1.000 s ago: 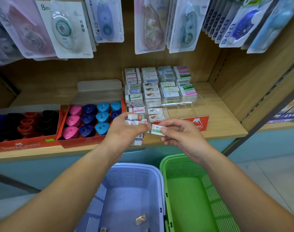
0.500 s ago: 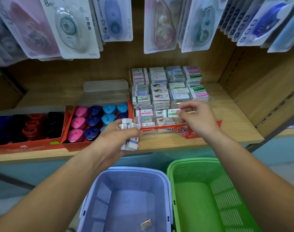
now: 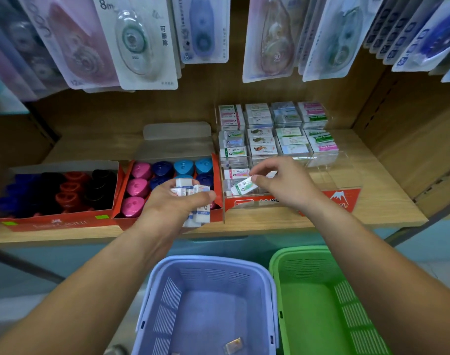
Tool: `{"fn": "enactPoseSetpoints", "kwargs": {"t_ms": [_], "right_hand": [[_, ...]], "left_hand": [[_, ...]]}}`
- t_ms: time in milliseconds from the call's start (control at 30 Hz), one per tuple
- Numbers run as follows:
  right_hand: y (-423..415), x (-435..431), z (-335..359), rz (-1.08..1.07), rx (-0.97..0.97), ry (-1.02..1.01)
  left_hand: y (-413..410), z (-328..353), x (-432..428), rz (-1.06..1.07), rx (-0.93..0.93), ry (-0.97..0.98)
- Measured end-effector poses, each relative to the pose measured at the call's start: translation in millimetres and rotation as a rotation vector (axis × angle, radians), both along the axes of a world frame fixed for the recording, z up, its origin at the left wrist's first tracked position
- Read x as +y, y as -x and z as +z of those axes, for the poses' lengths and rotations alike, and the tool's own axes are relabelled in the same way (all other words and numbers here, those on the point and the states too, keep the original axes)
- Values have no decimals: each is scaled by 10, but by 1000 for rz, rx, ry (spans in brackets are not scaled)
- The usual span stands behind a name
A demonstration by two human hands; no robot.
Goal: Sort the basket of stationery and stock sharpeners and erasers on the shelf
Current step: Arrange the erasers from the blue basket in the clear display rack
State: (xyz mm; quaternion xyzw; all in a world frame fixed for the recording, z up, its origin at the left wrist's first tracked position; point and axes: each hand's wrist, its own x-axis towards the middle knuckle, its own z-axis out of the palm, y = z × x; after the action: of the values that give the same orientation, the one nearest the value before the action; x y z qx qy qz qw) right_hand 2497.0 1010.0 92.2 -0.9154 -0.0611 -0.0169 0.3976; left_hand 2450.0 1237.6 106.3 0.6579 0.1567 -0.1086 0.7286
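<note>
While the shelf [image 3: 387,201] already carries two red boxes of sharpeners [image 3: 167,175] on the left and a clear rack [image 3: 270,139] of erasers to their right, the step in hand is stocking that rack. Nearer, below the shelf edge, stand a blue basket [image 3: 208,262], with a small wrapped item [image 3: 234,345] left on its floor, and a green basket [image 3: 303,252] to its right. The left hand [image 3: 172,203], in front of the sharpeners, grasps a bundle [image 3: 193,190] of small white erasers, fingers curled round them. The right hand [image 3: 282,185] pinches one green-labelled eraser [image 3: 244,187] between thumb and fingertips; it is tilted, its left end dipping into the near row of the rack, just beside a pink-labelled one lying there. By my reading, the next move calls for laying it flat in that row, letting go, and going back to the bundle for another. A second ago this eraser sat between the two hands, just beside the bundle; half a second ago the right hand held it level over the rack; now it has come nearer and tipped down.
</note>
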Motion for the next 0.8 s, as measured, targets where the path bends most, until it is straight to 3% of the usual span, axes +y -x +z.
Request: {"fn": "enactPoseSetpoints", "kwargs": {"t_ms": [133,233,367,500,667,800], "right_hand": [[26,49,3,28,-1,258],[65,103,16,19,8,337],[326,203,80,-28,-96,-40],[639,461,78,162,127,-456],[709,583,40,195,110,-582],[745,513,60,147,223,-603]], "left_hand": [[26,42,13,5,-1,40],[71,122,-1,-24,11,86],[122,199,-22,-57,-6,109],[172,224,-54,-72,-29,142],[247,237,-97,-115,-29,159],[255,213,-82,-112,6,168]]}}
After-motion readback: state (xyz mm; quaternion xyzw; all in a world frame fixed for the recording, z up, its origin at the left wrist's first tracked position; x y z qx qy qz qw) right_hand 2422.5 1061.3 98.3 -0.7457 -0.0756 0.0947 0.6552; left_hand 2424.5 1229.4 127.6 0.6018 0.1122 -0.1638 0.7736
